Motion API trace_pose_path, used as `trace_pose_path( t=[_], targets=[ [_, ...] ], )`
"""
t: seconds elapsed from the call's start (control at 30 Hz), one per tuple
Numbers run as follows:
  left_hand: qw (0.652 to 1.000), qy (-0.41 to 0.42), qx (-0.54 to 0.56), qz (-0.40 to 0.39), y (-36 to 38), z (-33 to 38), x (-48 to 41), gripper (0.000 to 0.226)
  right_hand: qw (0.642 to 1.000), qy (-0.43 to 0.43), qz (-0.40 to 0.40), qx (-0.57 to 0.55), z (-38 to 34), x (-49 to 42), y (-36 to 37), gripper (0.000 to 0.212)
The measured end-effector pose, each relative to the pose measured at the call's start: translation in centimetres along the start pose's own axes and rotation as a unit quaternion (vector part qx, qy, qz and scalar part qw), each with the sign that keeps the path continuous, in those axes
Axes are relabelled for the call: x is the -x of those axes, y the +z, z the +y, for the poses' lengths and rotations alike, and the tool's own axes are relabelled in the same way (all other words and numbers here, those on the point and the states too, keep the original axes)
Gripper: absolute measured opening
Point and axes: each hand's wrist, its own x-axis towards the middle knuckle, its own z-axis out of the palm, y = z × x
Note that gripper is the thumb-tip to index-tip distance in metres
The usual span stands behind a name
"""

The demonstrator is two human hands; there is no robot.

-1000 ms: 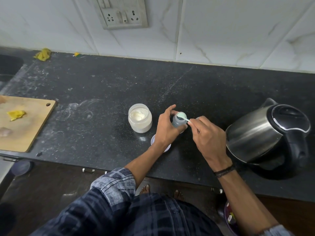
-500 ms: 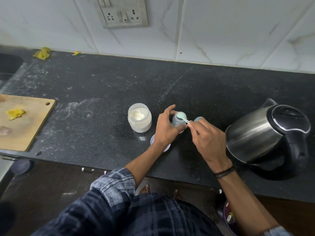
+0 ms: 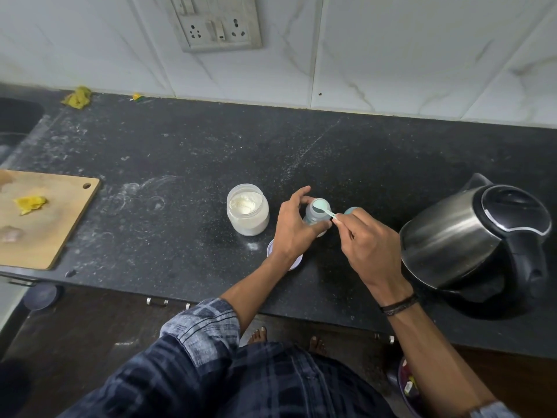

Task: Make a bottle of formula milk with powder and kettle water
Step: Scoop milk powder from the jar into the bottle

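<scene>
A small baby bottle (image 3: 316,217) stands open on the black counter (image 3: 187,152), gripped around its body by my left hand (image 3: 291,229). My right hand (image 3: 366,242) pinches the handle of a pale green scoop (image 3: 322,206), whose bowl rests over the bottle's mouth. An open clear jar of white formula powder (image 3: 247,213) stands just left of the bottle. A steel electric kettle (image 3: 476,239) with a black lid and handle sits at the right. The jar's white lid (image 3: 297,260) lies partly hidden under my left wrist. A teal bottle cap (image 3: 351,210) peeks out behind my right hand.
A wooden cutting board (image 3: 45,218) with yellow scraps lies at the left edge. A sink (image 3: 15,119) is at the far left. A wall socket panel (image 3: 218,22) is on the tiled wall above. Powder dust speckles the counter.
My hands and the scoop have stayed at the bottle's mouth; the scoop has shifted only slightly. Nothing else moved.
</scene>
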Motion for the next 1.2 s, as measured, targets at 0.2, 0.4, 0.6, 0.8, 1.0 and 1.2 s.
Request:
trace_pose_path(
  t=[0.2, 0.4, 0.6, 0.8, 1.0, 1.2],
  targets=[
    [1.0, -0.003, -0.004, 0.004, -0.1, 0.1, 0.0, 0.086, 1.0, -0.001, -0.006, 0.0, 0.0, -0.1, 0.1, 0.011],
    [1.0, -0.006, -0.006, 0.003, -0.1, 0.2, 0.1, 0.085, 1.0, -0.005, -0.008, 0.009, 0.2, 0.0, 0.2, 0.014],
    [1.0, -0.008, -0.005, 0.001, -0.1, 0.3, 0.2, 0.085, 1.0, 0.004, -0.004, 0.008, 0.2, -0.1, 0.1, 0.012],
    [1.0, -0.008, -0.006, -0.003, -0.2, 0.4, 0.2, 0.085, 1.0, -0.002, -0.008, 0.004, 0.5, -0.1, 0.2, 0.011],
    [1.0, -0.011, -0.002, -0.009, -0.3, 0.6, 0.2, 0.086, 0.991, 0.103, 0.013, -0.086, -0.1, -0.3, -0.5, 0.005],
    [0.999, -0.007, 0.009, -0.034, -0.4, 0.7, -0.2, 0.094, 0.903, 0.321, 0.005, -0.286, -0.3, -1.5, -1.8, 0.005]
  ],
)
